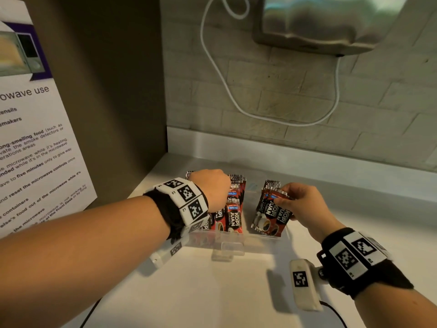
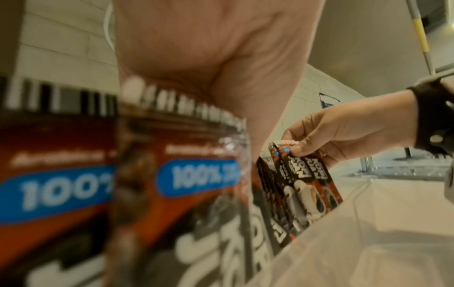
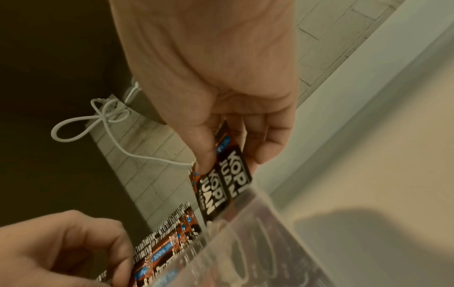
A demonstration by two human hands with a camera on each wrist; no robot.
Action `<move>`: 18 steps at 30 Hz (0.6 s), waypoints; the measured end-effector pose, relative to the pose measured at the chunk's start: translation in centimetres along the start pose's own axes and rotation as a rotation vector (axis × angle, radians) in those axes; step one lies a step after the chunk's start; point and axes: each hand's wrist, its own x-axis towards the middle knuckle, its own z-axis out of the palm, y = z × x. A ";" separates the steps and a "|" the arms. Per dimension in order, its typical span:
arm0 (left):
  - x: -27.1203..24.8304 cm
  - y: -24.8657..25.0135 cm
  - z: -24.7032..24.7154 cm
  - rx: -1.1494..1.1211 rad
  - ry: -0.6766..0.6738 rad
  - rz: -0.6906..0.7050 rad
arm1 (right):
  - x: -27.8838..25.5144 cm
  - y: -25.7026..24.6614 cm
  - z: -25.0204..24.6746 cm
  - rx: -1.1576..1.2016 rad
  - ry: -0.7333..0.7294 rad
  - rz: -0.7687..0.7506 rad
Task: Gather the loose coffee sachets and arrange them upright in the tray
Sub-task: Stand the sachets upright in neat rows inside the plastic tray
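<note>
A clear plastic tray (image 1: pixel 262 242) stands on the white counter. Red-and-black Kopi Juan sachets (image 1: pixel 233 216) stand upright in its left half. My left hand (image 1: pixel 214 188) is curled over their tops and holds that stack; the fingertips are hidden in the head view. In the right wrist view the left hand (image 3: pixel 73 248) curls against the stack (image 3: pixel 167 242). My right hand (image 1: pixel 287 208) pinches a small bunch of sachets (image 1: pixel 267 216) by their upper ends, tilted, with their lower ends inside the tray's right half. The thumb and fingers clamp this bunch (image 3: pixel 228 180) above the tray wall (image 3: pixel 258 242).
A brick wall with a looping white cable (image 1: pixel 227 91) runs behind the counter. A steel appliance (image 1: pixel 331 24) hangs above. A brown side panel with a microwave-use notice (image 1: pixel 35 138) stands at the left. A clear tab (image 1: pixel 227 252) sticks out from the tray's front.
</note>
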 end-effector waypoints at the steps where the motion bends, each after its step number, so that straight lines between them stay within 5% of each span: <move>1: 0.0 0.0 0.0 -0.014 0.003 0.003 | 0.0 -0.1 0.0 -0.009 0.000 -0.004; 9: 0.2 -0.5 -0.5 -0.077 0.006 0.014 | 0.6 -0.6 0.1 -0.052 -0.016 -0.010; 12: -0.5 -0.2 -1.5 -0.200 0.123 0.007 | 0.8 -0.6 0.0 -0.056 -0.028 0.001; 15: -1.5 1.8 -2.0 -0.590 0.254 0.015 | 0.8 -0.8 0.0 -0.054 -0.045 -0.003; 18: -2.2 4.7 -1.9 -1.143 0.081 -0.022 | 0.8 -0.8 0.1 -0.067 -0.061 -0.023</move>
